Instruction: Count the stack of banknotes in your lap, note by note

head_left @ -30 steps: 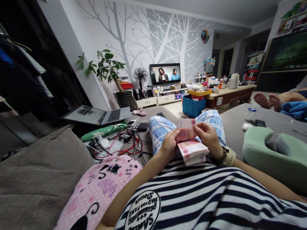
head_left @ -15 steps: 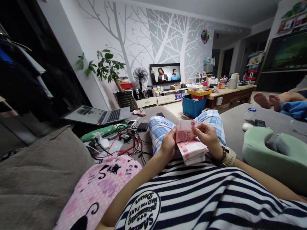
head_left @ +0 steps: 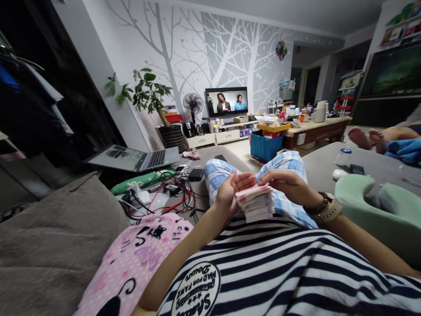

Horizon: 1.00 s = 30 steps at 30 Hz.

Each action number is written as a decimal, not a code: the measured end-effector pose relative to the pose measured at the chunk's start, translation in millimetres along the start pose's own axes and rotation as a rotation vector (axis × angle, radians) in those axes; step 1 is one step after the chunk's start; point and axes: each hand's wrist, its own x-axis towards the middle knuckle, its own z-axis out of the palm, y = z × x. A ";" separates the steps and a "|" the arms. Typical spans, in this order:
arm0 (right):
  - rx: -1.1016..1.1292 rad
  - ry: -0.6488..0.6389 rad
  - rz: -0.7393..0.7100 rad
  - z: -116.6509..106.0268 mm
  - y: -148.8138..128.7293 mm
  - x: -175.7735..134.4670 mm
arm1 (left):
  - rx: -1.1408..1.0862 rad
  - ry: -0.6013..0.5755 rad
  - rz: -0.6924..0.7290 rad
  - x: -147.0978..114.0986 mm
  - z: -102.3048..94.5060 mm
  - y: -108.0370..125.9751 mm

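Note:
A thick stack of pink banknotes (head_left: 255, 202) is tilted above my lap, its layered edges facing me. My left hand (head_left: 232, 191) supports it from the left and far side, thumb raised and fingers stretched out behind the notes. From the right, my right hand (head_left: 286, 181) reaches over the stack's far edge with long, flat fingers. Its fingertips come close to the left fingers and seem to touch the notes; its thumb is mostly hidden. A watch (head_left: 330, 208) and a dark bracelet are on the right wrist.
Left of me are an open laptop (head_left: 138, 159), tangled cables (head_left: 174, 191) and a pink cat-print cloth (head_left: 141, 259). At right lie a green neck pillow (head_left: 353, 197), a white mouse (head_left: 340, 174) and a small jar (head_left: 344, 156). Another person's feet (head_left: 366, 137) rest beyond.
The banknote that was bent up between my hands is down with the stack. The stack has turned edge-on towards me. My right hand's pinch has loosened, and its fingers are stretched out.

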 end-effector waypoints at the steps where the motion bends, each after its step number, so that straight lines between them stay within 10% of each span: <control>1: -0.039 -0.051 -0.047 -2.9 -0.8 0.1 | 0.005 0.009 -0.009 -0.1 -0.9 1.6; 8: -0.254 -0.210 -0.171 -3.9 -12.0 1.7 | -0.031 -0.052 -0.097 -2.5 -1.3 6.3; 14: -0.415 -0.050 -0.200 9.3 -14.0 1.5 | -0.066 -0.119 -0.077 -2.1 -2.4 3.1; 22: -0.084 0.364 0.130 28.7 5.8 -0.4 | 0.068 -0.291 0.054 -14.0 0.3 -5.1; 30: 0.244 0.410 0.225 35.4 6.1 24.8 | 0.181 -0.237 0.086 -13.4 2.5 -4.0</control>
